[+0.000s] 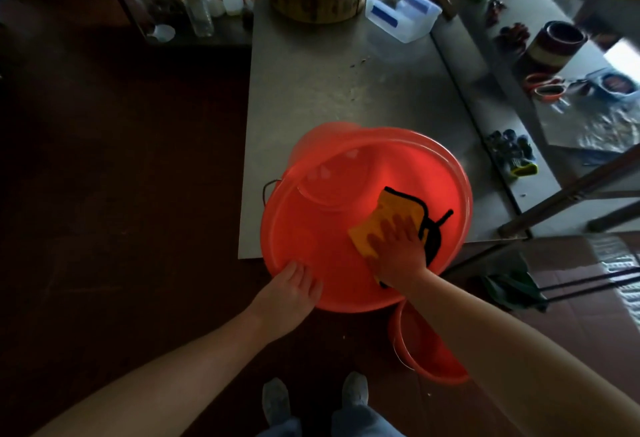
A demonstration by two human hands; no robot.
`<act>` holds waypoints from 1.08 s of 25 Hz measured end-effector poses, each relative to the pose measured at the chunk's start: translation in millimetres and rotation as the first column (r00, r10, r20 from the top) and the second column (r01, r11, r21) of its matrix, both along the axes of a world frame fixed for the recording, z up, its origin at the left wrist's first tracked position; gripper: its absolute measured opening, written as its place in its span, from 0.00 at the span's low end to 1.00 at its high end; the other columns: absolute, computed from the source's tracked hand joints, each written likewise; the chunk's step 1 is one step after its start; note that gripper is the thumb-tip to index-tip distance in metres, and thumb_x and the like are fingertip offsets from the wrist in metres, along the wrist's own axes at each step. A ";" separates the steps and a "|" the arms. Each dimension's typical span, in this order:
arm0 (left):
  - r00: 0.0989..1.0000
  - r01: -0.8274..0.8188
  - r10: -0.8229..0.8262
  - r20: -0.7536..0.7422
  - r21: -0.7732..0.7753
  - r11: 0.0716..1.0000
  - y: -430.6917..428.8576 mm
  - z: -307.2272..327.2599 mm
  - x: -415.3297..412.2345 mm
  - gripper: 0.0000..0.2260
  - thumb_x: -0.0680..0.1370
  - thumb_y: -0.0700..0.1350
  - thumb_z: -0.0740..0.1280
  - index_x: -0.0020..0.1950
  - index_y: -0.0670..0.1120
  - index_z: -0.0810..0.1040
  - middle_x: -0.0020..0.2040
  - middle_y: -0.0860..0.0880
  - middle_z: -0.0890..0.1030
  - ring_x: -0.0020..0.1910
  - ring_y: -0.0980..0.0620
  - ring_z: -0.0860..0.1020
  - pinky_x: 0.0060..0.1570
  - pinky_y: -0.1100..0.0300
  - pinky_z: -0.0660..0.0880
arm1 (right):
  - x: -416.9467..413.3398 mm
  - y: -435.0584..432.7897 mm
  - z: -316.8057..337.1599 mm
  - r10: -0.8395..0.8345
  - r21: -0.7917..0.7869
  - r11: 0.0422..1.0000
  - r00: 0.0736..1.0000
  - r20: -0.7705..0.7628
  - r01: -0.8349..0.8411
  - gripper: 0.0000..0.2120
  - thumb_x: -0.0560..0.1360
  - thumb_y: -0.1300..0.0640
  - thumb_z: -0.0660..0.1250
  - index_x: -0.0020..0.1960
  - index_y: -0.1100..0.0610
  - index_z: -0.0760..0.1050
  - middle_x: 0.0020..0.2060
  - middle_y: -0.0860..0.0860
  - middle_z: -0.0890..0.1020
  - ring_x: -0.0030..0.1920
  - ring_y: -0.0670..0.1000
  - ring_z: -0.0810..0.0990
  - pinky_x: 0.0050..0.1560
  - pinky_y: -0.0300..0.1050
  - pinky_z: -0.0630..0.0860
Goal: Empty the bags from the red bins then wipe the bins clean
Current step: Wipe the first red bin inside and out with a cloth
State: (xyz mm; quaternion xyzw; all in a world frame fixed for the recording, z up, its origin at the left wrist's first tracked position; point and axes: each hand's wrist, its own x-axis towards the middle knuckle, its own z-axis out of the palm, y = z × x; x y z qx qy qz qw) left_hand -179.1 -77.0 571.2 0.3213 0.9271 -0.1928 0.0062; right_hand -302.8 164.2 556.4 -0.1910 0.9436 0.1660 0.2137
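Observation:
A large red bin (311,235) lies tilted on the near corner of the steel table (329,83), its mouth turned up toward me. My left hand (289,292) grips the bin's near rim. Inside the bin my right hand (398,246) presses flat, fingers spread, on a yellow cloth with black edging (391,211) against the inner wall. A second, smaller red bin (422,350) stands on the floor under my right forearm, partly hidden by it.
At the table's far end stand a round wooden block (317,0) and a clear plastic box (401,12). A side counter on the right holds a glove (516,156), scissors (547,88) and a dark pot (559,43). A dark rack with bottles (201,10) stands at the back left.

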 end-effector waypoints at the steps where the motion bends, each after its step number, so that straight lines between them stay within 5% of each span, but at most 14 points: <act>1: 1.000 -0.002 0.002 -0.003 -0.008 1.000 0.9 1.1 -0.3 0.20 0.79 0.48 0.59 0.66 0.41 0.76 0.60 0.36 0.81 0.59 0.37 0.80 0.65 0.43 0.72 | 0.8 2.7 2.0 -0.005 0.031 1.000 1.000 0.009 0.004 0.32 0.80 0.34 0.44 0.81 0.44 0.56 0.82 0.55 0.50 0.81 0.62 0.40 0.76 0.62 0.31; 5: 0.998 0.059 -0.060 -0.021 -0.067 0.996 1.2 3.9 -1.2 0.20 0.79 0.50 0.63 0.67 0.40 0.76 0.61 0.35 0.80 0.60 0.36 0.79 0.66 0.42 0.71 | 39.7 -30.6 -6.8 -0.176 -0.065 0.981 0.977 0.122 0.185 0.31 0.81 0.35 0.44 0.82 0.43 0.50 0.82 0.55 0.47 0.80 0.63 0.39 0.76 0.66 0.34; 8: 0.998 0.062 -0.063 -0.011 -0.100 0.993 -4.8 2.7 -2.1 0.19 0.78 0.51 0.62 0.64 0.42 0.79 0.59 0.37 0.82 0.58 0.38 0.80 0.64 0.44 0.73 | 75.2 -63.6 -14.3 -0.272 -0.221 0.922 0.938 0.213 0.318 0.38 0.74 0.30 0.32 0.82 0.41 0.47 0.82 0.53 0.48 0.81 0.63 0.42 0.76 0.66 0.38; 11: 0.998 0.064 -0.064 -0.001 -0.071 0.995 -13.3 -2.9 -3.1 0.20 0.78 0.50 0.60 0.64 0.43 0.80 0.59 0.37 0.82 0.57 0.39 0.81 0.63 0.45 0.74 | 88.4 -64.7 -16.0 -0.217 -0.262 0.925 0.949 0.227 0.274 0.34 0.78 0.31 0.35 0.82 0.40 0.43 0.82 0.51 0.46 0.81 0.61 0.41 0.78 0.63 0.38; 14: 0.998 0.062 -0.062 -0.002 -0.055 0.997 -15.5 -8.0 -3.1 0.19 0.78 0.50 0.63 0.64 0.43 0.80 0.58 0.37 0.82 0.57 0.38 0.81 0.62 0.45 0.75 | 78.6 -38.2 -13.0 -0.146 -0.246 0.954 0.981 0.127 0.173 0.40 0.72 0.30 0.29 0.81 0.40 0.48 0.82 0.51 0.49 0.81 0.60 0.43 0.78 0.61 0.37; 20: 0.998 0.055 -0.055 0.009 -0.063 0.997 -7.5 -3.2 -2.4 0.19 0.78 0.49 0.62 0.65 0.42 0.79 0.58 0.37 0.82 0.57 0.37 0.81 0.63 0.43 0.74 | 55.0 -4.0 -1.4 -0.128 -0.112 0.985 0.992 0.021 0.129 0.29 0.82 0.36 0.45 0.81 0.43 0.55 0.82 0.54 0.49 0.81 0.61 0.39 0.76 0.61 0.30; 24: 0.998 0.058 -0.057 0.020 -0.051 0.997 -3.6 7.3 -7.7 0.17 0.78 0.50 0.63 0.61 0.43 0.81 0.56 0.37 0.83 0.55 0.38 0.82 0.61 0.44 0.76 | 79.5 -42.2 -0.5 -0.260 -0.183 0.943 0.960 0.109 0.276 0.30 0.82 0.35 0.42 0.82 0.43 0.50 0.82 0.54 0.48 0.81 0.63 0.40 0.76 0.64 0.34; 27: 0.999 0.043 -0.043 -0.003 -0.012 0.999 -5.5 7.8 -9.8 0.17 0.79 0.50 0.59 0.61 0.41 0.79 0.56 0.37 0.83 0.54 0.38 0.81 0.60 0.44 0.76 | 96.0 -66.4 6.9 -0.271 -0.219 0.928 0.950 0.157 0.301 0.40 0.73 0.35 0.28 0.82 0.43 0.47 0.82 0.55 0.49 0.80 0.64 0.43 0.76 0.65 0.42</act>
